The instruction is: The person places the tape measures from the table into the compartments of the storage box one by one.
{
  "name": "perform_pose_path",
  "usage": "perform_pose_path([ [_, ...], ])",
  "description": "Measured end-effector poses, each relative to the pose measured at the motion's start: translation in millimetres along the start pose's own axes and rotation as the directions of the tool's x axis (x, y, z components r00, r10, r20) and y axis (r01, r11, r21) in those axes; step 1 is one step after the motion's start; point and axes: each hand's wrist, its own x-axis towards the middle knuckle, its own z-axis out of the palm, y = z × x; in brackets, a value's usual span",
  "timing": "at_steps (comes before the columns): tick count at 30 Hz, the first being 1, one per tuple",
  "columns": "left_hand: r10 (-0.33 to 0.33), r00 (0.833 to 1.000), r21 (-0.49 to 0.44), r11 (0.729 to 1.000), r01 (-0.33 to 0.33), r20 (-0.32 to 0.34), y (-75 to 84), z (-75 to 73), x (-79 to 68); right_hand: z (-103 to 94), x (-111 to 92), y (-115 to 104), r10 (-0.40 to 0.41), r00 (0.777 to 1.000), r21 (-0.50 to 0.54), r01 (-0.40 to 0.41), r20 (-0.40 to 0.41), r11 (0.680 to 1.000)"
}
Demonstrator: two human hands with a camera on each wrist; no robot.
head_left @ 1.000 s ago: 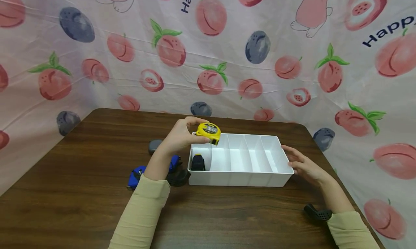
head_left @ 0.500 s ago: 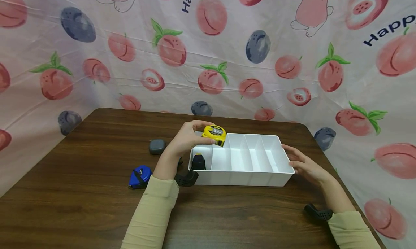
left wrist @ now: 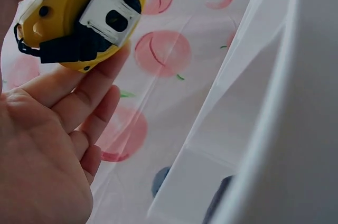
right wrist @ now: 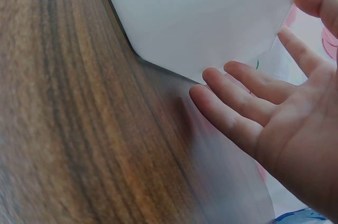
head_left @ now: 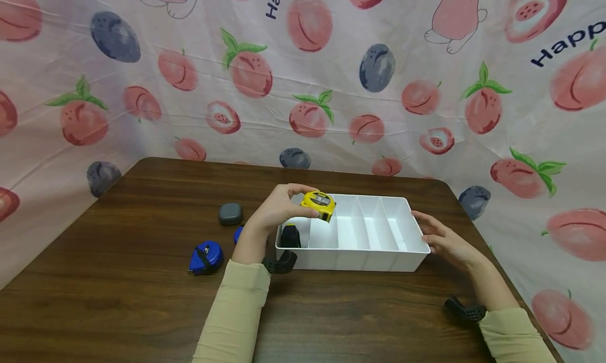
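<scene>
My left hand [head_left: 279,210] pinches a yellow tape measure [head_left: 320,204] between thumb and fingers, above the left part of a white divided box [head_left: 350,260]. In the left wrist view, the back of the tape measure shows a metal clip [left wrist: 100,20] and a black strap, and the box wall rises at right. A black tape measure [head_left: 290,238] stands in the leftmost compartment. At the box's right end is my right hand [head_left: 445,242], its fingers extended along the end wall [right wrist: 200,18] and its thumb near the upper edge.
Left of the box, a blue tape measure [head_left: 206,258] with a black strap lies on the brown wooden table [head_left: 118,300]. A dark grey rounded object [head_left: 230,214] lies behind it. Another blue item [head_left: 238,234] is mostly hidden by my left forearm. A fruit-print sheet hangs behind.
My left hand has moved right and slightly down with the yellow tape measure, further over the box. The grey object and the blue tape measure are less covered now. My right hand stays put.
</scene>
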Motion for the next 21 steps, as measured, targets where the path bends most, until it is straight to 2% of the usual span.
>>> perform_pose_path([
  [10, -0.065, 0.998, 0.009, 0.998, 0.065, -0.014, -9.4, 9.6, 3.9, -0.4, 0, 0, -0.018, 1.000, 0.028, 0.018, 0.019, 0.999],
  [16, -0.067, 0.998, 0.014, 0.998, 0.067, -0.003, -14.7, 9.9, 2.8, -1.0, 1, 0, -0.033, 0.999, 0.040, 0.031, 0.034, 0.999],
  [21, -0.037, 0.999, 0.028, 0.999, 0.037, 0.015, -19.3, 10.0, 3.0, -0.1, 0, -1, -0.026, 0.999, 0.034, 0.026, 0.025, 0.999],
])
